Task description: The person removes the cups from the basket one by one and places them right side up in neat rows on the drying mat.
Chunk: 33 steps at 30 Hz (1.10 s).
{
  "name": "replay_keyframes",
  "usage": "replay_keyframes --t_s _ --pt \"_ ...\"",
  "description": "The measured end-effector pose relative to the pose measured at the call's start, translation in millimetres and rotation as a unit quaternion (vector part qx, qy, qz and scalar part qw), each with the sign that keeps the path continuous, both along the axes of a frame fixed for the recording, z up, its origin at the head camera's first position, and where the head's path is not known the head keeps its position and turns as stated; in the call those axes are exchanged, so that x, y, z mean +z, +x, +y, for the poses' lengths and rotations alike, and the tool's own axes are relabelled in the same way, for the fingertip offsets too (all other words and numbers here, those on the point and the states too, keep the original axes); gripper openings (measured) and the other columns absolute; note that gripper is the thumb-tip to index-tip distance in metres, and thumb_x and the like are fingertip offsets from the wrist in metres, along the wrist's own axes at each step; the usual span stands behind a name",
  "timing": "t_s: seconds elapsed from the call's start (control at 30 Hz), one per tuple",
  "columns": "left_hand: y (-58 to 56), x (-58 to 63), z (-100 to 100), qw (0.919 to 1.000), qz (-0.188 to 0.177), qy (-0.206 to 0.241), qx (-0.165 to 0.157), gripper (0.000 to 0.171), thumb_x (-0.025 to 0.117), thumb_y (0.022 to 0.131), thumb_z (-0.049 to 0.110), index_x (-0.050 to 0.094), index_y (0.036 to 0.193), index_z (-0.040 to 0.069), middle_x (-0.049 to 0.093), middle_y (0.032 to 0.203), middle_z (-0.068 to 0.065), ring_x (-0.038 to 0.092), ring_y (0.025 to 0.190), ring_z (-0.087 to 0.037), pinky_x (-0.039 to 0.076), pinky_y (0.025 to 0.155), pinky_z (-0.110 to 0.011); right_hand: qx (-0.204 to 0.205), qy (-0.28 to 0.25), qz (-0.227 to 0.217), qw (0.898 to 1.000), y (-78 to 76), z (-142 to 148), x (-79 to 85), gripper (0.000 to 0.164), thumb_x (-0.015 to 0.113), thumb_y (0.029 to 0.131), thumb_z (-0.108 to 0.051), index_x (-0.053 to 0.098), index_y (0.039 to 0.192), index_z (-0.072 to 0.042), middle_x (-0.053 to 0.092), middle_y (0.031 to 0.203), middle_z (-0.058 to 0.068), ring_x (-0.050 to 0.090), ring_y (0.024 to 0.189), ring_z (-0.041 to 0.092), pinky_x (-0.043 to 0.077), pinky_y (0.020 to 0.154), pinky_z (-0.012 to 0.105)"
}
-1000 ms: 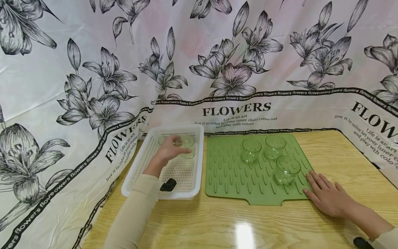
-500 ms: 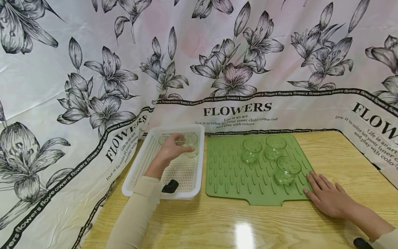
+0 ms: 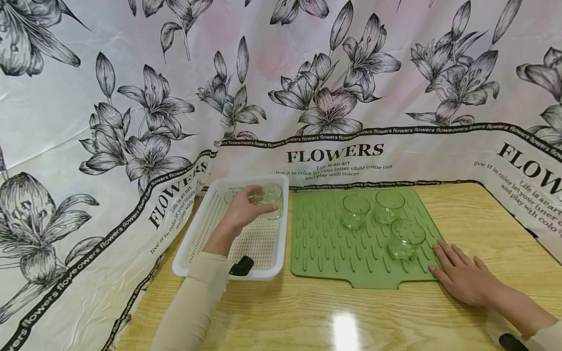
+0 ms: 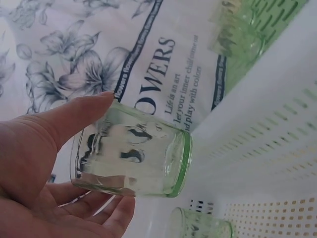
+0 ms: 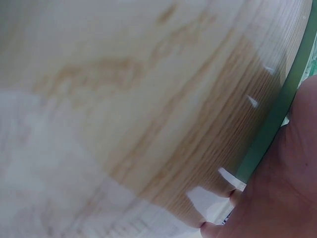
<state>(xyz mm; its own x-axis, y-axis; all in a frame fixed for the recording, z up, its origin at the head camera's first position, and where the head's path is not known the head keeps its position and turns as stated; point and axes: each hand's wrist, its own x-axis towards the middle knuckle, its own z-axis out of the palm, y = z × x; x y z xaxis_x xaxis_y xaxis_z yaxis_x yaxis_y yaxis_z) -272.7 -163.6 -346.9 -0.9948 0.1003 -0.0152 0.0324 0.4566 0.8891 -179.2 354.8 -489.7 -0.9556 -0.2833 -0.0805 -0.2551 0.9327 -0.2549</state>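
My left hand (image 3: 241,210) grips a clear drinking glass (image 3: 273,204) over the far part of a white perforated basket (image 3: 283,234). In the left wrist view, thumb and fingers span the held glass (image 4: 133,153), which lies tilted sideways there. Below it in that view, a second glass (image 4: 200,225) sits inside the basket; from the head it is partly hidden behind the hand. My right hand (image 3: 467,278) lies flat with fingers extended on the table, fingertips right at the edge of the green ridged mat (image 3: 325,234).
Upright on the mat stand three glasses: one (image 3: 355,212) at left, one (image 3: 389,207) at the back and one (image 3: 406,239) nearer the right hand. The wooden table (image 3: 298,317) backs onto a flower-printed cloth (image 3: 246,107). The basket's walls surround the left hand's area.
The left hand and its glass have shifted slightly right and upward over the basket. The right hand and the glasses on the mat have stayed put.
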Motion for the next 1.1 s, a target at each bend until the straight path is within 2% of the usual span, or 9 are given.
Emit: replay_keyframes --t_s 0.33,0.7,1.1 --pt "6.9 11.4 20 0.9995 0.007 0.024 -0.020 0.077 0.087 0.083 0.023 0.047 0.148 0.010 0.053 0.146 -0.010 0.046 0.141 -0.032 0.048 0.109 -0.049 0.003 -0.009 0.000 1.000 -1.3 4 -2.6 0.074 0.036 0.111 -0.043 0.014 0.159 0.009 0.012 0.164 0.034 0.012 0.146 0.060 0.013 0.102 0.085" --pt "10.1 10.6 39 0.9986 0.012 0.033 -0.040 0.081 0.089 0.080 0.020 0.048 0.149 0.007 0.055 0.144 -0.011 0.050 0.137 -0.033 0.050 0.107 -0.048 0.002 -0.007 -0.001 1.000 -0.9 3 2.0 0.073 0.036 0.111 -0.042 0.016 0.158 0.010 0.015 0.163 0.035 0.015 0.144 0.061 0.013 0.103 0.085" --pt "16.6 7.7 59 0.9977 0.006 0.039 -0.056 0.084 0.090 0.080 0.022 0.045 0.150 0.008 0.055 0.144 -0.013 0.048 0.138 -0.038 0.047 0.110 -0.051 0.002 -0.005 -0.003 1.000 -1.3 4 -2.9 0.073 0.035 0.111 -0.043 0.017 0.158 0.010 0.015 0.163 0.034 0.015 0.145 0.060 0.013 0.103 0.084"
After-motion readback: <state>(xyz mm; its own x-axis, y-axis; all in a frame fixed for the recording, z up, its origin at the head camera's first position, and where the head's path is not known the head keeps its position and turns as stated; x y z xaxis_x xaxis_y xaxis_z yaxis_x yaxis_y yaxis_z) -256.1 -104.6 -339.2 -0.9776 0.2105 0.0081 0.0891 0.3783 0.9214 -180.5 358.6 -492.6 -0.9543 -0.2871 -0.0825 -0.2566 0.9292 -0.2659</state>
